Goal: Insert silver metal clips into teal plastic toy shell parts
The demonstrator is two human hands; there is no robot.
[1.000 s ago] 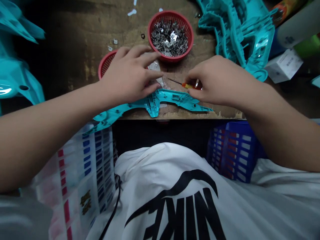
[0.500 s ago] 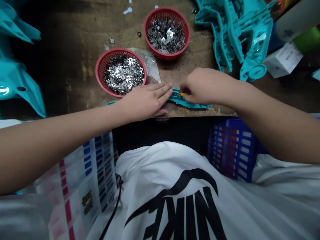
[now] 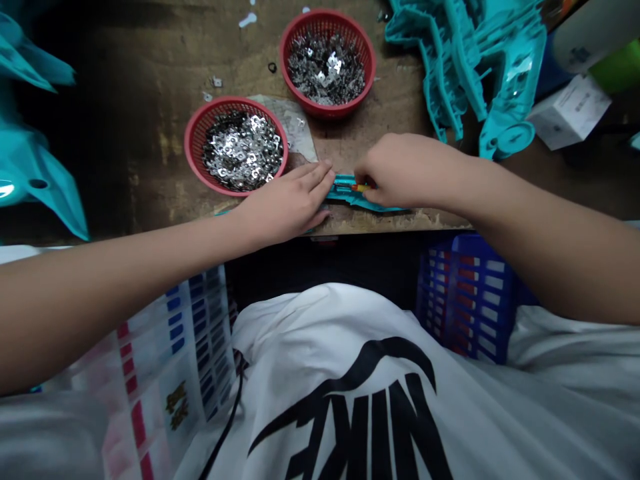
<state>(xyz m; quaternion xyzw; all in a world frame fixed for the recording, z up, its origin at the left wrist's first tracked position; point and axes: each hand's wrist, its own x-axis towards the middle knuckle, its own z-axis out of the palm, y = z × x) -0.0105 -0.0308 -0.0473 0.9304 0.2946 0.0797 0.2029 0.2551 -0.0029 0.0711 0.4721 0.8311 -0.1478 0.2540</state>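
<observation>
Light, stiff teal plastic part [image 3: 345,192] lying at the near edge of the wooden table [image 3: 395,100]

Beside a red basket [image 3: 193,137], the left hand [image 3: 285,203] lies open and flat, pressing over the part's left end; the right hand [image 3: 400,172] curls closed around an orange-handled screwdriver [image 3: 361,188]. The thin moulding looks brittle, so its broadest section seems safest to hold.

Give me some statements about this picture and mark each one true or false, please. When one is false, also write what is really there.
The right hand holds a small screwdriver with an orange handle. True.

The left hand is inside the lower red basket. False: it is outside the basket, beside its rim.

The upper red basket holds small metal pieces. True.

The blue plastic crate stands on top of the wooden bench. False: it is below the bench edge, next to the person's body.
</observation>
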